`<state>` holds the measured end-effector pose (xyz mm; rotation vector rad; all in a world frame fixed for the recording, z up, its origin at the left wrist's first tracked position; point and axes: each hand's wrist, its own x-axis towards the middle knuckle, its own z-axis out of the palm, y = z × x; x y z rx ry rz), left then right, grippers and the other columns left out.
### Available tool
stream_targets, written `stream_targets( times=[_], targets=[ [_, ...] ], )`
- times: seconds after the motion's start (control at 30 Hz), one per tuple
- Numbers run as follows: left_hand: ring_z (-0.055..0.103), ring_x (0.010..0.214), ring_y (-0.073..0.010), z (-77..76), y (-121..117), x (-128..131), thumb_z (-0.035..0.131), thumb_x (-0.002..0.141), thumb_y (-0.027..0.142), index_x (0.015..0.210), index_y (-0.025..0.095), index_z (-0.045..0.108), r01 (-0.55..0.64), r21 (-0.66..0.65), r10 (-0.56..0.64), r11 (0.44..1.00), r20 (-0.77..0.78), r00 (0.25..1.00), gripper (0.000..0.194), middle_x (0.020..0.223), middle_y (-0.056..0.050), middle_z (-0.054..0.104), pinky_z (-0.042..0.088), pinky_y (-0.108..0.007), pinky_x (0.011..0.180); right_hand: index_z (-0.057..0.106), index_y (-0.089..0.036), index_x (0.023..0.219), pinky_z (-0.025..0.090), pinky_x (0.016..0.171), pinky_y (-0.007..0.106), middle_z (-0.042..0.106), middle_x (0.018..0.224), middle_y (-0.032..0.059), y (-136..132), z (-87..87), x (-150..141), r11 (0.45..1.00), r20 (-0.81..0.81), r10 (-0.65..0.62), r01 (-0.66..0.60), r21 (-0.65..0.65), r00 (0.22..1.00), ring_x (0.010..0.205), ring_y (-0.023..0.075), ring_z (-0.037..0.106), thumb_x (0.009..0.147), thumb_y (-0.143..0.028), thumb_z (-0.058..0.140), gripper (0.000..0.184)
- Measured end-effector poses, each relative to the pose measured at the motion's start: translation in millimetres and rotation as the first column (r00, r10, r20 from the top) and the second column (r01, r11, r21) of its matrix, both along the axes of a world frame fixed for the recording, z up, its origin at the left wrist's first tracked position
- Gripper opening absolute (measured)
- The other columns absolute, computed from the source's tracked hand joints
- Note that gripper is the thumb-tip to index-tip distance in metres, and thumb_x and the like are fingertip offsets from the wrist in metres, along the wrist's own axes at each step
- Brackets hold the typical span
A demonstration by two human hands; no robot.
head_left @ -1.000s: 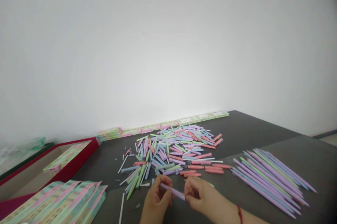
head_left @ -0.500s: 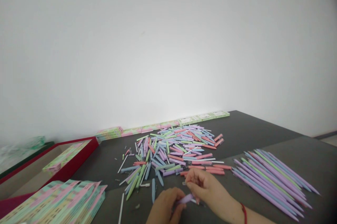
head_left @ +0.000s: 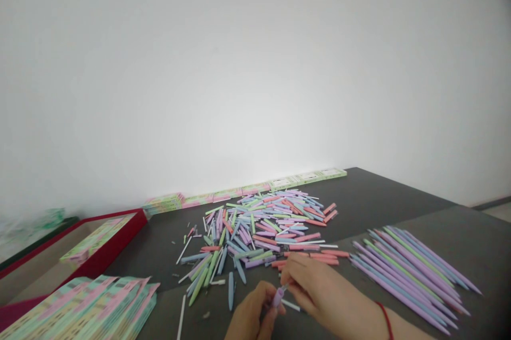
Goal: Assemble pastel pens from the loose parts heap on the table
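In my left hand is a short purple pen barrel, pinched between thumb and fingers with its open end tipped up. The fingertips of my right hand, closed together, are at that open end. They pinch a small, pale, thin piece, too small to name. A white stick lies on the table just under my hands. Beyond them spreads a heap of pen parts in purple, blue, green and coral.
Long pastel pens lie in a row on the dark table at right. At left are fanned printed packets and a red-rimmed box. Flat printed boxes line the wall. Single blue barrels lie near my left hand.
The purple barrel has turned from lying nearly level to pointing more upward. My right fingers have come down to its open end, and the white stick beneath shows more.
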<state>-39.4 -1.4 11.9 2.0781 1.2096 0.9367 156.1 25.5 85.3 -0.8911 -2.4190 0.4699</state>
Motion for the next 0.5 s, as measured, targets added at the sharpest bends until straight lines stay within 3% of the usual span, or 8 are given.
stream_targets(
  times=[0.2,0.4,0.5],
  targets=[
    [0.057,0.068,-0.0137,-3.2,0,4,0.043,0.085,0.015,0.092,0.021,0.052,0.115,0.031,-0.115,0.993,0.021,0.993,0.013,0.079,-0.001,0.061,0.041,-0.019,0.064,0.062,-0.019,0.085,0.045,0.079,0.027,0.062,0.095,0.0052,-1,-2.1,-4,0.997,0.044,0.058,-0.055,-0.051,0.997,0.088,0.0178,0.059,0.089,-0.012,0.046,0.018],
    [0.059,0.068,-0.0142,-2.0,-1,8,0.046,0.088,0.023,0.087,0.020,0.052,0.092,-0.016,-0.091,0.996,0.041,0.995,0.007,0.078,-0.002,0.063,0.042,-0.020,0.065,0.063,-0.019,0.089,0.045,0.082,0.028,0.064,0.094,0.0070,-3,-2.4,-6,0.996,0.037,0.087,-0.087,0.006,0.995,0.090,0.0189,0.059,0.089,-0.012,0.042,0.022],
    [0.059,0.065,-0.0140,-2.3,-2,12,0.042,0.092,0.037,0.082,0.020,0.052,0.062,-0.101,-0.054,0.993,0.078,0.995,0.022,0.075,-0.004,0.066,0.042,-0.021,0.063,0.063,-0.020,0.096,0.045,0.082,0.029,0.065,0.095,0.0070,1,-5.7,-4,0.998,-0.013,0.053,-0.053,0.026,0.998,0.091,0.0194,0.060,0.088,-0.010,0.040,0.026]
  ],
)
